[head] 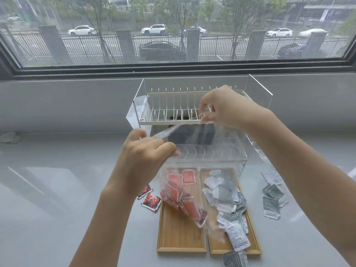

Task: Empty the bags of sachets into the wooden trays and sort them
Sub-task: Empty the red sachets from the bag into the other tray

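Observation:
A clear plastic bag (194, 151) hangs above the two wooden trays, with several red sachets (179, 193) gathered in its lower part. My left hand (144, 153) pinches the near edge of the bag's mouth and my right hand (223, 106) pinches the far edge, holding the mouth stretched between them. The left tray (179, 236) lies under the bag; its near half is bare wood. The right tray (217, 245) holds a pile of grey and white sachets (229, 201).
Two red sachets (149, 197) lie on the grey counter left of the trays. Several grey sachets (272, 197) lie to the right, and one (234, 260) sits at the near edge. A white wire dish rack (192, 105) stands behind the trays.

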